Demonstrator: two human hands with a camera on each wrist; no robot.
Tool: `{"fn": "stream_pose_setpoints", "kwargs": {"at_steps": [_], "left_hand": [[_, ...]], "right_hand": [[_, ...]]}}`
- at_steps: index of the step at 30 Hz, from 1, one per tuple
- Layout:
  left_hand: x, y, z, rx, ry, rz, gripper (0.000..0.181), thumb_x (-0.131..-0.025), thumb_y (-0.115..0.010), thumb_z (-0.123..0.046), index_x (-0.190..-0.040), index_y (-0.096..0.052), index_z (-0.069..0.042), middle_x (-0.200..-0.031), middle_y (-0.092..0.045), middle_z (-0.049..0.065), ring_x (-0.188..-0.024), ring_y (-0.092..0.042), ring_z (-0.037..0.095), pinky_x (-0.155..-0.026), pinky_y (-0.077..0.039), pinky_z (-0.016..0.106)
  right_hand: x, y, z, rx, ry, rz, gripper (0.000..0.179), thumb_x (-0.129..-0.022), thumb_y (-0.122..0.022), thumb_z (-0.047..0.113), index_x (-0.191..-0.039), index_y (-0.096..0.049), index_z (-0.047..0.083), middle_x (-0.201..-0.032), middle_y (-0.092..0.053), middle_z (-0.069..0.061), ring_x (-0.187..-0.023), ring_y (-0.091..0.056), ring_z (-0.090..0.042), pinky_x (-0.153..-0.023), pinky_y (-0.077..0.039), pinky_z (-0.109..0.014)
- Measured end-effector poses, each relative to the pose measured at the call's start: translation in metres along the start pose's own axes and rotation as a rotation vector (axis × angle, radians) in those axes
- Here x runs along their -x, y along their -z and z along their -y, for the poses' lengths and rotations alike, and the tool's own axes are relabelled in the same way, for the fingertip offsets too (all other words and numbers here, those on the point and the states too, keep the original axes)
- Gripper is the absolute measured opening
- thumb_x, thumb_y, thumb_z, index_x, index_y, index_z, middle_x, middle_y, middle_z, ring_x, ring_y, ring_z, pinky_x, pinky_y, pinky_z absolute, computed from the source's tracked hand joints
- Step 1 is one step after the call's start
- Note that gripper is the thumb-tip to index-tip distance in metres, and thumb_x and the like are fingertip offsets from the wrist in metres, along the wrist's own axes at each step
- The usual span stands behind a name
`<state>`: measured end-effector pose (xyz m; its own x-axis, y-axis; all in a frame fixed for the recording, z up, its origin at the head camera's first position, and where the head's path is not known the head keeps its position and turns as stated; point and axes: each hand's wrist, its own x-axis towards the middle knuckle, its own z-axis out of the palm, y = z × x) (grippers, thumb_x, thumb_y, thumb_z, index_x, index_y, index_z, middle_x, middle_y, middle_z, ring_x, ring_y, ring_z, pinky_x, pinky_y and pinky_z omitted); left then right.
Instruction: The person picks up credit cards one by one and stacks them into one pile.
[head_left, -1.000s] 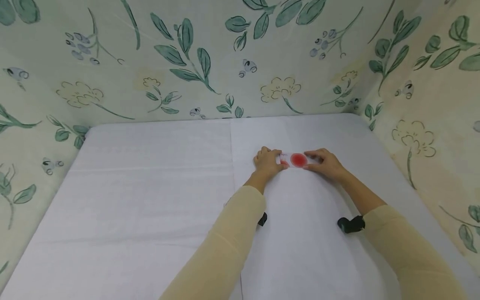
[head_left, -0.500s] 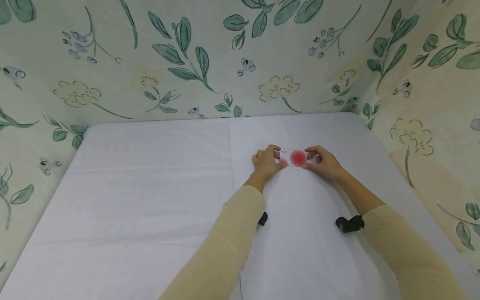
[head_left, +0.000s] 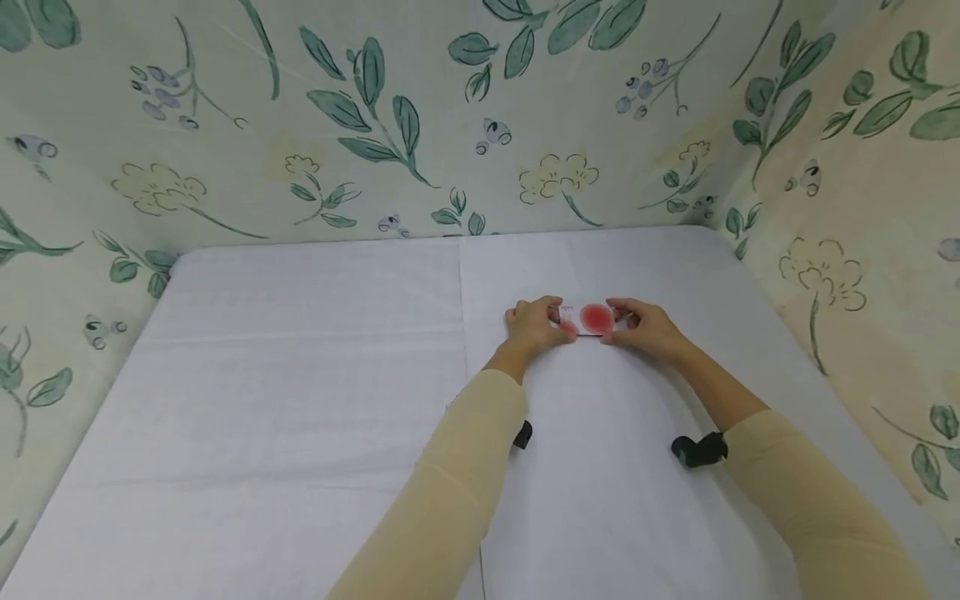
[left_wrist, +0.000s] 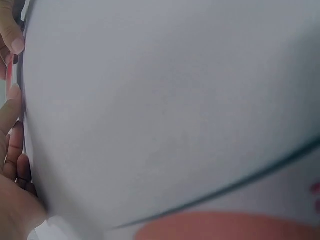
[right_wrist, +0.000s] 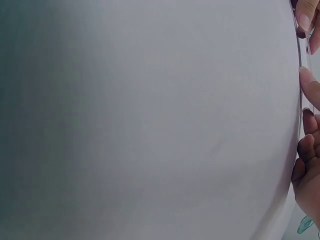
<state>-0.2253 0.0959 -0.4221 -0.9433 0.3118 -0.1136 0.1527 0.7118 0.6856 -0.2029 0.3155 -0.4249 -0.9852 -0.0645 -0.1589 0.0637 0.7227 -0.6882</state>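
Note:
A small, flat white card (head_left: 597, 318) with a large red circle, a second red patch and faint print lies between my hands, in the right half of the white table in the head view. My left hand (head_left: 534, 325) pinches its left end between thumb and fingers. At the other end, my right hand (head_left: 649, 327) pinches it the same way. A thin dark line shows under its near edge. Seen edge-on in the left wrist view, the card (left_wrist: 10, 72) is a narrow reddish strip. In the right wrist view, the right hand (right_wrist: 311, 165) shows only at the right edge.
White cloth with fold lines covers the table (head_left: 285, 375). Behind and at the sides hangs fabric (head_left: 420, 100) printed with leaves and flowers. Black wrist devices (head_left: 701, 450) sit near the cuffs of the beige sleeves (head_left: 442, 492).
My right fingers have shifted slightly left along the card. A dark line now shows beneath its near edge. Both hands keep their hold, and the head view wobbles slightly.

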Motion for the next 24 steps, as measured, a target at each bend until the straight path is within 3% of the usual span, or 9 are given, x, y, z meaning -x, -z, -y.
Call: {"fn": "stream_pose_setpoints", "kwargs": {"at_steps": [8,17,24], "left_hand": [[0.003,0.005,-0.001,-0.016,-0.002,0.043,0.066,-0.076,-0.078,-0.036,-0.134,-0.052,-0.019,-0.09,-0.054,-0.008,-0.098,-0.044,0.014,-0.1,-0.024,0.036],[0.002,0.012,-0.001,0.012,-0.011,0.08,0.068,-0.076,-0.079,-0.034,-0.135,-0.051,-0.017,-0.089,-0.054,-0.006,-0.098,-0.045,0.015,-0.096,-0.032,0.035],[0.002,0.029,0.003,-0.007,-0.118,0.073,0.065,-0.075,-0.078,-0.041,-0.132,-0.056,-0.019,-0.097,-0.059,-0.006,-0.097,-0.045,0.015,-0.084,-0.037,0.028]], "right_hand": [[0.001,0.0,0.004,0.044,0.027,0.0,0.082,-0.076,-0.078,0.039,-0.141,-0.042,0.005,-0.112,-0.049,-0.014,-0.09,-0.04,-0.023,-0.069,-0.038,-0.025],[0.003,0.0,0.005,0.043,0.06,-0.004,0.078,-0.076,-0.078,0.039,-0.138,-0.046,0.004,-0.112,-0.051,-0.014,-0.089,-0.041,-0.023,-0.067,-0.038,-0.024],[0.007,0.003,0.014,0.068,0.1,-0.05,0.074,-0.072,-0.079,0.044,-0.13,-0.055,0.005,-0.105,-0.055,-0.012,-0.088,-0.044,-0.023,-0.067,-0.04,-0.022]]}}
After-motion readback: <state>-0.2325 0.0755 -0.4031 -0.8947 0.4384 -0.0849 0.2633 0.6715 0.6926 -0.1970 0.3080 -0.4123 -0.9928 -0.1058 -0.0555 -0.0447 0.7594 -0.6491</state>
